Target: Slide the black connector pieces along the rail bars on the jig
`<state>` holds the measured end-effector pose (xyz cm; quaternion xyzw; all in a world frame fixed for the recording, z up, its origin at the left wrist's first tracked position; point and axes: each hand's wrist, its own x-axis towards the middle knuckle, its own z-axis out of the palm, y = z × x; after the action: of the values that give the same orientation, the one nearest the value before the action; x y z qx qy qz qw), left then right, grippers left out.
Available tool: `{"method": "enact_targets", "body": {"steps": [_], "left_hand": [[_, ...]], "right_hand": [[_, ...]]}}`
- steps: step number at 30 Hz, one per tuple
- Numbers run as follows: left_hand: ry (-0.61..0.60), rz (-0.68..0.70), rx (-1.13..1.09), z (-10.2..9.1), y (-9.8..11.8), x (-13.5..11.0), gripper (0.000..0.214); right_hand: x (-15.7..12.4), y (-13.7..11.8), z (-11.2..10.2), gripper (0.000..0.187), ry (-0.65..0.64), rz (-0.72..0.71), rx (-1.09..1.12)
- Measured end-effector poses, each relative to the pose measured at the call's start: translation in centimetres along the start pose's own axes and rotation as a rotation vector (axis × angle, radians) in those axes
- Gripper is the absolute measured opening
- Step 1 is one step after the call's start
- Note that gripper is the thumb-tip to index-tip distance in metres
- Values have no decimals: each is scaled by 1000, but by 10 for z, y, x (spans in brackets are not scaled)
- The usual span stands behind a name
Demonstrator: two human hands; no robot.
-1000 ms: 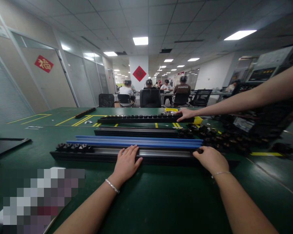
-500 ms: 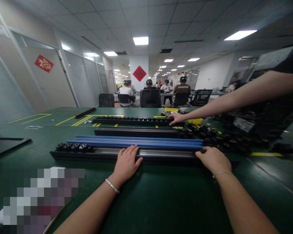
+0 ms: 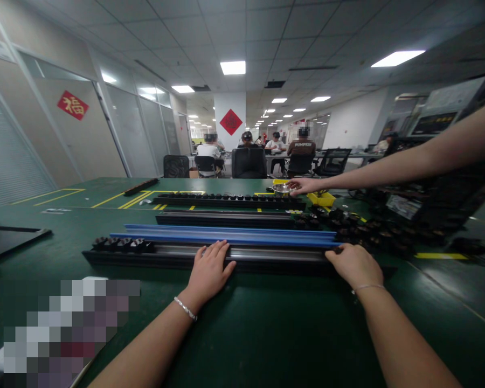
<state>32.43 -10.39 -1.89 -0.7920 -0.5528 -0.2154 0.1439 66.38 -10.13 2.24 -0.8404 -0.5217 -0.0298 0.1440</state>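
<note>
A long black rail (image 3: 283, 256) with a shiny metal channel lies crosswise in front of me. Several black blocks (image 3: 123, 244) with metallic tops sit in its left end. My left hand (image 3: 210, 269) rests flat on the rail's middle, fingers stretched over its top. Toward the right end, my right hand (image 3: 358, 265) is closed, its thumb and fingers pinching a small dark part (image 3: 338, 249) at the channel; most of it is hidden by the fingers. Directly behind the rail lie blue strips (image 3: 234, 235).
A co-worker's hand (image 3: 301, 186) touches a metal bowl (image 3: 281, 188) beside a yellow bin (image 3: 322, 199). Farther back lie another black rail (image 3: 226, 218) and a block-filled rail (image 3: 226, 201). Loose black parts (image 3: 382, 231) heap at right. A dark tray (image 3: 16, 240) lies left.
The co-worker's hand has left the far block-filled rail and moved right and back to the metal bowl. My right hand has shifted very slightly right; my left hand stays put.
</note>
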Motion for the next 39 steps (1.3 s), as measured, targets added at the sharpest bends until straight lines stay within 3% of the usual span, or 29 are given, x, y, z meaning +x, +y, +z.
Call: {"method": "enact_targets", "body": {"steps": [23, 39], "left_hand": [[15, 0, -2, 1, 0, 0, 44], [9, -4, -10, 1, 0, 0, 44]], "right_hand": [[6, 15, -1, 48, 28, 140, 2], [10, 33, 6, 49, 152, 169, 42]]}}
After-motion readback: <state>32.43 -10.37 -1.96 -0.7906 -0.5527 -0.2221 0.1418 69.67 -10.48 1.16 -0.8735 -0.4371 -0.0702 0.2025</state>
